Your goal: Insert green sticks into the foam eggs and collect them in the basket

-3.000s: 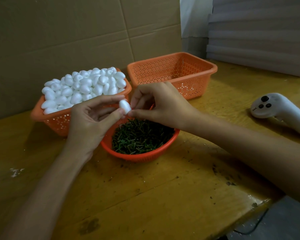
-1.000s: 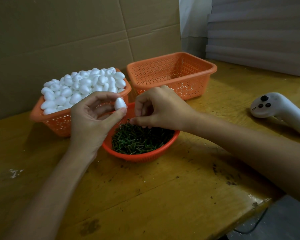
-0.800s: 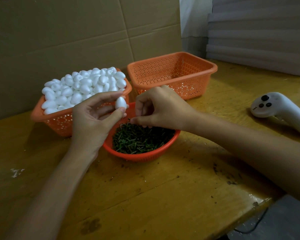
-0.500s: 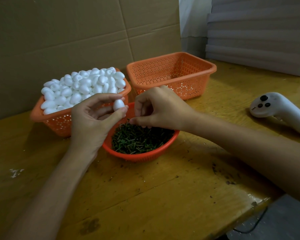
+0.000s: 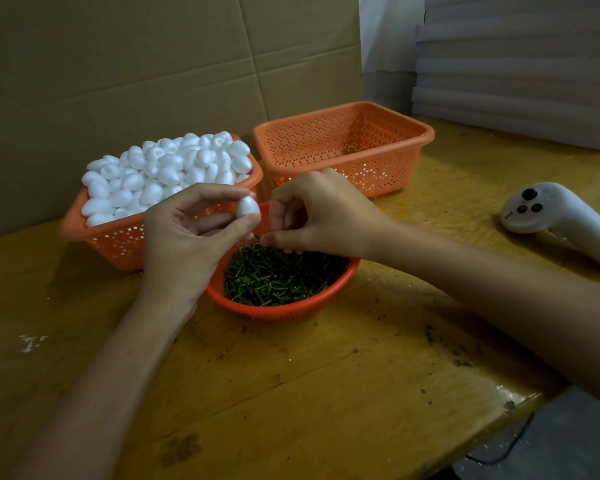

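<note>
Sitting upright, a smooth white egg (image 5: 248,206) is pinched by the left hand's (image 5: 184,244) thumb and forefinger. The right hand (image 5: 326,216) is curled over the sticks (image 5: 284,275), grip can't be told.

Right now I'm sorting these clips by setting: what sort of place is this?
Probably a small craft-assembly workbench: a worn wooden table, an orange basket heaped with foam eggs, a round bowl of green sticks, and cardboard sheets stood behind.
</note>
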The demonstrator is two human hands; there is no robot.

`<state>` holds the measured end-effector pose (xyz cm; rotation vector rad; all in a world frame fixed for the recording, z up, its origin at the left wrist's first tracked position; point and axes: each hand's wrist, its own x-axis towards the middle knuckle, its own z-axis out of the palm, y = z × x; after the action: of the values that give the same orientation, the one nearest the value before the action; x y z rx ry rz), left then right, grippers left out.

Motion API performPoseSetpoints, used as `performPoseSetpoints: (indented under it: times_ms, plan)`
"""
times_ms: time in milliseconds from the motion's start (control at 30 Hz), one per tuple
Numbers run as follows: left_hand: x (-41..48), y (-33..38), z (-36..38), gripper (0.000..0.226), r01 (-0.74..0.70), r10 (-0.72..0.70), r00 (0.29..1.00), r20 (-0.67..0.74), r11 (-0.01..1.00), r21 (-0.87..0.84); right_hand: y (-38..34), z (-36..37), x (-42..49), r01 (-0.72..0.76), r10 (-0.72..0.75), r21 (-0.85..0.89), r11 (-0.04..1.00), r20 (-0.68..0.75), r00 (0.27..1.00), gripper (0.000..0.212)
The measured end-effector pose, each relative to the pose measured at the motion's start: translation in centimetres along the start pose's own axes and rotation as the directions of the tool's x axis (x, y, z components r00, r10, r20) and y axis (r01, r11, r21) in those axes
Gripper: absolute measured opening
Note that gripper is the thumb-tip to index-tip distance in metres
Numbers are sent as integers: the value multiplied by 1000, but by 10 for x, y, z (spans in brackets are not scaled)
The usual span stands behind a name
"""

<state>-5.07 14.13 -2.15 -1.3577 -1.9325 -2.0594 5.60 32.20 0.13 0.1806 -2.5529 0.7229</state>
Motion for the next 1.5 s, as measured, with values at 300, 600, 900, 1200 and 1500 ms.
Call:
performPoseSetpoints:
  times_ms: [300, 600, 900, 1200, 1500]
  plan:
    - [0, 1, 1, 25, 3, -3, 1000, 1, 1000, 5, -1, -1, 0, -9, 9, -6, 1000, 16, 1000, 19]
    - [-1, 2, 2, 24, -9, 9, 1000, 3, 1000, 16, 0, 0, 0, 3, -3, -11, 1000, 5, 1000, 20]
    - [-1, 2, 3, 24, -23, 23, 1000, -12, 1000, -4, 0, 0, 0, -10, 9, 4, 1000, 13, 1000, 21]
    - [1, 0, 0, 22, -12, 12, 1000, -8, 999, -38, 1, 0, 0, -2, 3, -1, 1000, 8, 1000, 23]
    - [0, 1, 0, 36, -42, 43, 999, 24, 998, -45, 3, 2, 1, 14, -14, 1, 1000, 3, 1000, 23]
